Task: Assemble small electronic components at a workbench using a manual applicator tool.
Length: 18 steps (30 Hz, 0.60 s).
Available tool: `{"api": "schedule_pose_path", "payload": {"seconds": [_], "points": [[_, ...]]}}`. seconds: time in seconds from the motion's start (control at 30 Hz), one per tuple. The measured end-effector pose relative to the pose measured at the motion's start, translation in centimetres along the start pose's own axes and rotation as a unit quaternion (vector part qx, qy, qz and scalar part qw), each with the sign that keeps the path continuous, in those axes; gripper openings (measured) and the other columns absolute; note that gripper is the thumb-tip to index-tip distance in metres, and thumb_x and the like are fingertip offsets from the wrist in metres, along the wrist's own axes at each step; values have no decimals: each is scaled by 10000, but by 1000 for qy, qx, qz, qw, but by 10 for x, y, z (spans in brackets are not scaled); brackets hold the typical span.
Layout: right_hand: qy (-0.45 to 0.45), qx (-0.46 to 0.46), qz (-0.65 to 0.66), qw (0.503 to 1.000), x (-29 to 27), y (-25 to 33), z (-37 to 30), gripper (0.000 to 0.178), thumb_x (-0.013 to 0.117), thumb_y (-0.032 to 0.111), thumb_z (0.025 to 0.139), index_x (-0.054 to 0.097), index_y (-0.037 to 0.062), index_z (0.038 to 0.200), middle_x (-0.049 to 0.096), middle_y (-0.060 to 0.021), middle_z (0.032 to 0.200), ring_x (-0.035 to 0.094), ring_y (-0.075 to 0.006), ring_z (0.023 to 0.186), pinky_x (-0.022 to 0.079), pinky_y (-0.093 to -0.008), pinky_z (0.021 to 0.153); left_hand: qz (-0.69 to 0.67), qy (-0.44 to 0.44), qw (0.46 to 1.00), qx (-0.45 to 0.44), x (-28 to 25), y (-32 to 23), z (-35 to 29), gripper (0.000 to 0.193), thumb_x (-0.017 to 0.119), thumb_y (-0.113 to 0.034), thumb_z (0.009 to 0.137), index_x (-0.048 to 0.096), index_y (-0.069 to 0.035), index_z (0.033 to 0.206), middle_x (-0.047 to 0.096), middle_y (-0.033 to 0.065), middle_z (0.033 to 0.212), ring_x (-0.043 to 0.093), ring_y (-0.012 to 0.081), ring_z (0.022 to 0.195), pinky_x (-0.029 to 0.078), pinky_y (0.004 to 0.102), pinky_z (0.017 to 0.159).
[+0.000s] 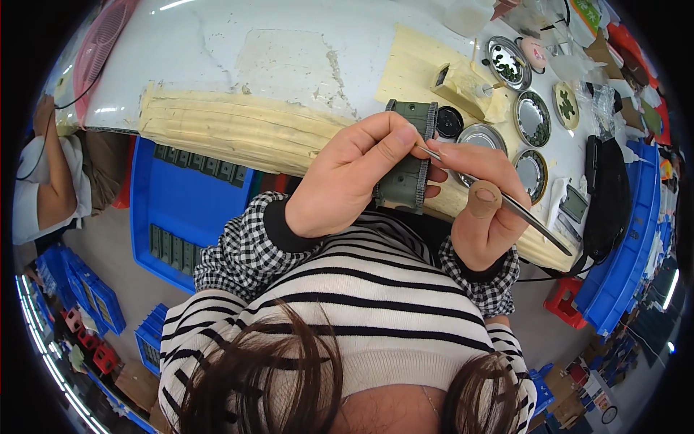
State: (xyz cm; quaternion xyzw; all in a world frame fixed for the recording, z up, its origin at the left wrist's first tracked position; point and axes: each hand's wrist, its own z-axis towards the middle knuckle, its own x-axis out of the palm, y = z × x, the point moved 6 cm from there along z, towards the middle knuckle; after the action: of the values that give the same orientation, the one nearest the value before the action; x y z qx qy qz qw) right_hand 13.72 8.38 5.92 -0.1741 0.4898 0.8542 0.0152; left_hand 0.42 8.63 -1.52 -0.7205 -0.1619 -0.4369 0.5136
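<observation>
A dark green model tank hull (405, 181) with toothed tracks along both long sides is held over the table's near edge. My left hand (340, 170) is closed around it, with fingertips showing past its right side. Metal tweezers (531, 220) lie in the grip of my right hand (488, 188), which has a tan cover on one digit. Their tip meets my left thumb and forefinger above the hull. Whether a small part is pinched there is too small to tell.
Round metal dishes (533, 118) with small green parts stand on the right, near a yellow block (463, 88) and a black round lid (449, 121). Yellow padding (231, 130) lines the table edge. Below left, a blue tray (184, 210) holds several green pieces. Another person (54, 166) sits far left.
</observation>
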Motion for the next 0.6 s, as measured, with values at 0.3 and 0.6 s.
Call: {"api": "schedule_pose_path", "payload": {"seconds": [0.3,0.6], "points": [[5,-1,-13,1000,1,2,1,219,568,117,976,674,-41,1085,703,-159,1013,653,-201,771,536,-303,761,22,-4,1000,4,0,0,1,274,453,-240,1069,568,5,1028,664,81,957,662,134,865,566,280,798],[7,0,-37,999,5,6,4,182,650,60,885,691,-58,1017,706,-177,951,697,-303,891,555,-373,853,5,-15,1000,14,-5,3,1,272,460,-245,1066,568,0,1017,656,68,945,669,134,855,568,274,786]]}}
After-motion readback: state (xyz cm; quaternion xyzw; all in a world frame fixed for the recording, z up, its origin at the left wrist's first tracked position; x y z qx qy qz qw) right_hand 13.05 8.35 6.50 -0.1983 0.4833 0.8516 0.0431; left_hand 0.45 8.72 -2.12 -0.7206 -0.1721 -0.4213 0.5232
